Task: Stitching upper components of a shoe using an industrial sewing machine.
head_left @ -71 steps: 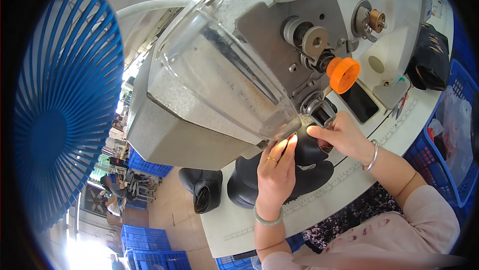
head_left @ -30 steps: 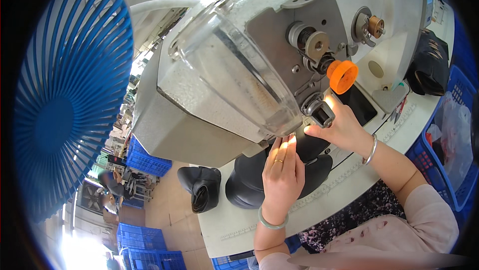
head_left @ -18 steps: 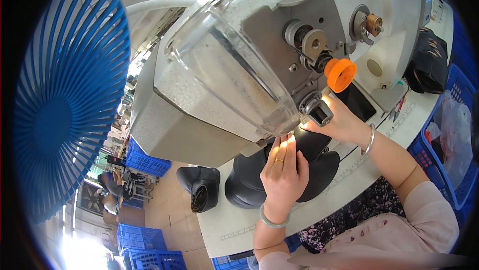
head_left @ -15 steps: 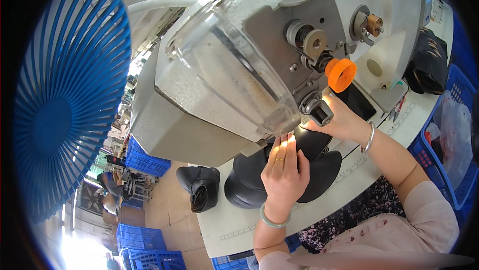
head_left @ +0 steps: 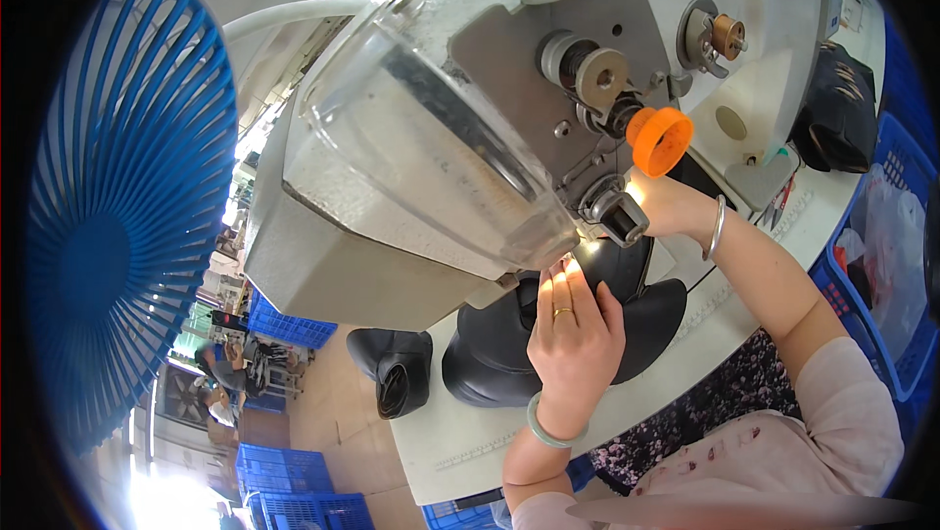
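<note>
Pressing on the black leather piece [head_left: 490, 362], the left hand [head_left: 576, 339] lay palm down with fingers extended, its lit fingertips just below the head of the sewing machine [head_left: 362, 271]. It was not clenched around anything. The right hand [head_left: 666, 205] was beyond the leather piece, partly behind the machine's metal parts; its fingers were hidden, so whether it gripped the leather could not be told. The leather piece rested on the white table [head_left: 436, 457], one end under the machine head.

Containers: a blue basket [head_left: 834, 287] stood at the right, beside the table. Its contents included a clear plastic bag [head_left: 896, 261] and something red, its kind not clear. To the left, on the tiled floor [head_left: 357, 432], were blue crates [head_left: 284, 471], one above another; what they held could not be made out. A further blue crate [head_left: 291, 322] was higher up on that side, contents too small to read.

Also noted: a second black leather piece [head_left: 401, 373] at the left table edge, a third [head_left: 837, 114] at the far right of the table, and red-handled snips [head_left: 783, 202] near the right forearm. A blue fan [head_left: 93, 256] stood to the left of the machine.
</note>
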A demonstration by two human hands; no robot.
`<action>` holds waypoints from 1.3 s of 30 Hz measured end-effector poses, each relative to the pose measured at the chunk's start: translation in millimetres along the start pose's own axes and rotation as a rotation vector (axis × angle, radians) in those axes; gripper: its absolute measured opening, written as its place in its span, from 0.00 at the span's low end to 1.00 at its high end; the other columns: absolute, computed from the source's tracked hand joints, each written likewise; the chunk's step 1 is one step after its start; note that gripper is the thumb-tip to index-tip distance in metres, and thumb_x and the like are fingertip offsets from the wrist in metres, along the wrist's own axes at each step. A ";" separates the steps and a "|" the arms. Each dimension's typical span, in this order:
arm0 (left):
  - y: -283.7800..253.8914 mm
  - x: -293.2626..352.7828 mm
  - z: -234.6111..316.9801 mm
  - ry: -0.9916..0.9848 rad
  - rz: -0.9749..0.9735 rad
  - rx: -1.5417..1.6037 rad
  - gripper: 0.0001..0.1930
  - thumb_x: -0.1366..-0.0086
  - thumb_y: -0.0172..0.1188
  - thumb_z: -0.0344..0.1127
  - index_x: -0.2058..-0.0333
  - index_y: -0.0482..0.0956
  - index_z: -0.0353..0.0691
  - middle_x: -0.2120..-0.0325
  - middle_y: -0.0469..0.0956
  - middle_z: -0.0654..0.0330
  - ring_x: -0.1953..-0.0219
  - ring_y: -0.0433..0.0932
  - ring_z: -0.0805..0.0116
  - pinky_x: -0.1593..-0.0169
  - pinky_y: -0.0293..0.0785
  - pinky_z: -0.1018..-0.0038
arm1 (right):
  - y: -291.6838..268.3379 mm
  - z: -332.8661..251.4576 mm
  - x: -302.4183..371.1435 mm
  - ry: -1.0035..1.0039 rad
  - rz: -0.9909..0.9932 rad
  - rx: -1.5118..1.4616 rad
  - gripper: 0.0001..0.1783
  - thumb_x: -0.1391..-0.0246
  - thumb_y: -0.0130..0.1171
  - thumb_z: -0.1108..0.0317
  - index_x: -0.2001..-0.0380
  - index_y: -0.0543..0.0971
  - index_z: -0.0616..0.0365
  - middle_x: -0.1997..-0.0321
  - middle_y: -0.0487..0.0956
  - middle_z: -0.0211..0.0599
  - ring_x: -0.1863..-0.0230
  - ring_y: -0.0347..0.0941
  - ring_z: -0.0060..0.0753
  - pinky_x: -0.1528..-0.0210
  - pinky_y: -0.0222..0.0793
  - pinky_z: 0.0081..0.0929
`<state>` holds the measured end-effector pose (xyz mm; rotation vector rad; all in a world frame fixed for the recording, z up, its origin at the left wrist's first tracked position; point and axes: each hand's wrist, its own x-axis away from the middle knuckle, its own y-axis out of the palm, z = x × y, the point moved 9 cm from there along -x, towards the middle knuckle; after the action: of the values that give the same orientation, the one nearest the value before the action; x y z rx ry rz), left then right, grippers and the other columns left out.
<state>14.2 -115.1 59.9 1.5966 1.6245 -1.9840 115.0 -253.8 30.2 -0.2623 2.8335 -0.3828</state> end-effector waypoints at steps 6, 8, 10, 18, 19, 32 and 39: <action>-9.5 2.8 -9.6 0.003 -0.010 0.123 0.18 0.39 0.66 0.34 0.54 0.81 0.26 0.57 0.83 0.46 0.55 0.84 0.53 0.54 0.82 0.71 | -6.5 11.7 -1.2 -0.020 0.054 0.103 0.22 0.48 0.69 0.57 0.58 0.78 0.64 0.64 0.83 0.37 0.60 0.80 0.25 0.55 0.73 0.26; -12.5 14.9 -26.8 -0.060 -0.020 0.279 0.17 0.38 0.67 0.32 0.54 0.81 0.27 0.57 0.83 0.47 0.56 0.84 0.56 0.53 0.81 0.73 | -9.0 21.8 5.0 -0.080 0.141 0.095 0.20 0.44 0.66 0.57 0.58 0.78 0.64 0.66 0.82 0.36 0.65 0.78 0.26 0.58 0.72 0.28; -0.6 47.1 -71.1 -0.525 0.059 0.671 0.14 0.36 0.65 0.30 0.55 0.81 0.27 0.56 0.83 0.50 0.56 0.84 0.62 0.53 0.80 0.74 | -12.5 38.2 16.9 -0.093 0.257 0.061 0.17 0.38 0.60 0.57 0.60 0.77 0.63 0.68 0.81 0.36 0.70 0.75 0.27 0.61 0.71 0.30; 86.1 85.8 -38.7 -0.494 -0.212 1.503 0.17 0.31 0.61 0.25 0.44 0.75 0.31 0.52 0.81 0.58 0.54 0.81 0.68 0.50 0.79 0.73 | -14.2 9.9 52.6 -0.460 0.634 0.220 0.08 0.33 0.52 0.67 0.58 0.72 0.60 0.66 0.74 0.40 0.72 0.72 0.39 0.64 0.71 0.33; 91.1 82.0 -34.7 -0.535 -0.209 1.453 0.19 0.31 0.61 0.26 0.43 0.74 0.32 0.51 0.80 0.58 0.53 0.81 0.68 0.49 0.80 0.72 | -11.0 0.3 53.1 -0.480 0.627 0.302 0.07 0.33 0.52 0.67 0.59 0.72 0.60 0.66 0.74 0.40 0.71 0.73 0.41 0.64 0.71 0.34; 136.2 97.6 -13.4 -0.896 -0.181 1.595 0.23 0.27 0.57 0.34 0.36 0.67 0.35 0.43 0.75 0.58 0.45 0.76 0.68 0.42 0.75 0.72 | -3.2 -2.5 60.6 -0.556 0.288 0.527 0.21 0.41 0.65 0.49 0.57 0.78 0.54 0.75 0.81 0.34 0.77 0.78 0.41 0.73 0.70 0.33; 82.4 129.5 -33.1 -1.060 0.063 2.312 0.32 0.23 0.46 0.54 0.34 0.64 0.32 0.39 0.72 0.56 0.37 0.70 0.60 0.34 0.67 0.64 | -6.0 -7.3 53.4 -0.526 0.252 0.587 0.26 0.45 0.67 0.42 0.68 0.77 0.56 0.81 0.77 0.37 0.83 0.73 0.43 0.77 0.66 0.34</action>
<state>31.6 -60.9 -86.4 -0.1482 -1.6343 -3.1675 63.2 -269.1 25.9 0.1041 2.0955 -0.9044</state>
